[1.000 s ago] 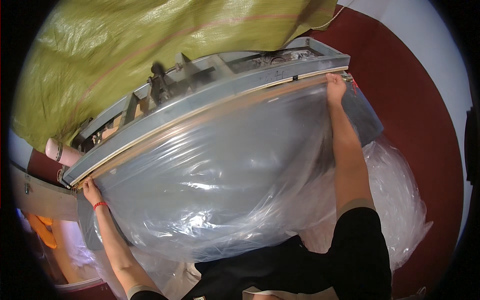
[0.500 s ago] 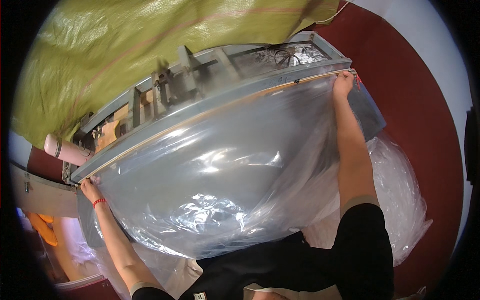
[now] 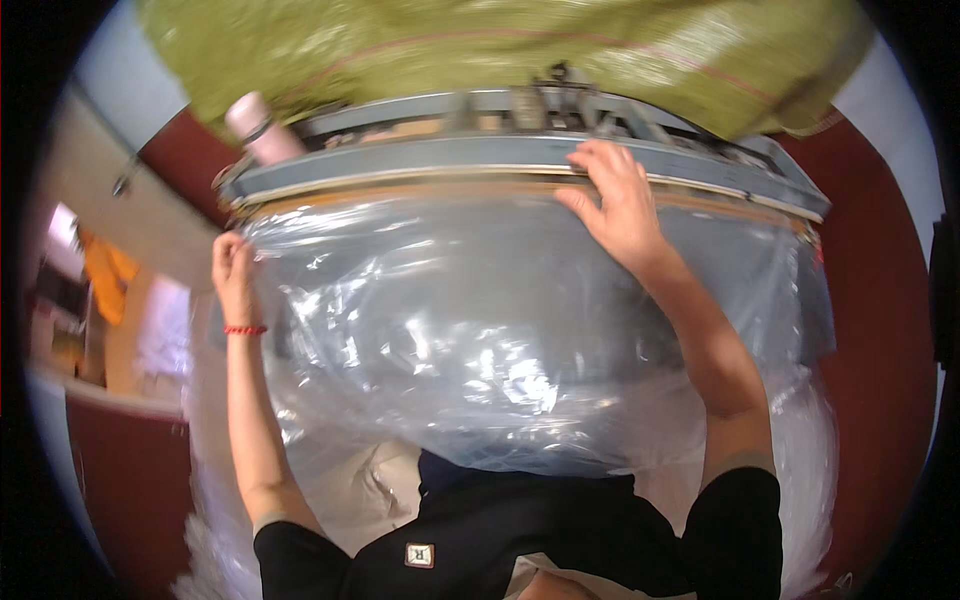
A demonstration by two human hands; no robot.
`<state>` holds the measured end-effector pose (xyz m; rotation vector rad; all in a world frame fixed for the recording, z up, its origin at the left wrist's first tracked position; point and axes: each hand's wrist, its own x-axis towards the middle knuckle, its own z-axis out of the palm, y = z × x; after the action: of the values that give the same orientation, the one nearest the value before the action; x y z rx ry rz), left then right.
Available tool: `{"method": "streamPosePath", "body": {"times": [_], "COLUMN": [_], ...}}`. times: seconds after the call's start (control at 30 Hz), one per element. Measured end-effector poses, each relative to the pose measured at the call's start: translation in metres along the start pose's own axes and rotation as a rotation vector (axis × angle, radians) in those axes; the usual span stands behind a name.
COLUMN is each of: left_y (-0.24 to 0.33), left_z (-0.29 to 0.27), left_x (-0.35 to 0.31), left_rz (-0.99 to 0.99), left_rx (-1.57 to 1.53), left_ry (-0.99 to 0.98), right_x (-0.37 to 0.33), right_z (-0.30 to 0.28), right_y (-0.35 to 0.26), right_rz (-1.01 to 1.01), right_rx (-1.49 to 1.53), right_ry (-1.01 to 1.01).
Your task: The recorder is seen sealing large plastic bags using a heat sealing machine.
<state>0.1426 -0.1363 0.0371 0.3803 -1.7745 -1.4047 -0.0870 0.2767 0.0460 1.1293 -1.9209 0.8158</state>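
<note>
A wide sheet of clear plastic film (image 3: 440,300) spreads over a grey surface in front of me, wrinkled and shiny. Its far edge lies along a long grey metal bar (image 3: 400,157) with an orange-brown strip (image 3: 400,190) below it. At the film's left far corner, my left hand (image 3: 234,275), with a red bracelet at the wrist, is closed on the film's edge. My right hand (image 3: 620,205) is raised over the bar right of its middle, fingers apart, with nothing seen in it. Whether its fingertips touch the bar I cannot tell.
A pink bottle (image 3: 262,128) stands behind the bar's left end. Behind the metal frame hangs a yellow-green woven sheet (image 3: 500,50). More loose film (image 3: 790,470) bunches low at the right, over a dark red floor (image 3: 870,400). An orange cloth (image 3: 108,275) shows at the far left.
The view has turned, so the bar now lies nearly level. My right hand has let go at the bar's right end, moved toward the middle and opened. My left hand stays near the left corner.
</note>
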Motion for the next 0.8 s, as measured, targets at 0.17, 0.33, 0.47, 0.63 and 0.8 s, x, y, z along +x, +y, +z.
{"method": "streamPosePath", "body": {"times": [0.17, 0.33, 0.47, 0.63, 0.8], "left_y": [-0.008, -0.042, -0.040, 0.005, 0.035], "left_z": [-0.050, -0.103, -0.091, -0.036, -0.002], "left_x": [-0.007, -0.032, -0.087, -0.141, -0.169], "left_rz": [0.067, -0.059, 0.002, -0.177, -0.388], "left_rx": [0.015, 0.696, 0.744, 0.242, 0.065], "left_ry": [-0.072, -0.195, -0.393, -0.324, -0.698], "right_x": [-0.018, -0.082, -0.147, -0.220, -0.244], "right_z": [0.036, -0.026, -0.130, -0.226, -0.253], "right_y": [-0.042, 0.025, 0.096, 0.156, 0.172], "right_rz": [0.517, 0.653, 0.760, 0.795, 0.834], "right_rx": [0.515, 0.402, -0.012, -0.266, -0.354], "right_ry": [-0.520, -0.287, -0.180, -0.159, -0.129]}}
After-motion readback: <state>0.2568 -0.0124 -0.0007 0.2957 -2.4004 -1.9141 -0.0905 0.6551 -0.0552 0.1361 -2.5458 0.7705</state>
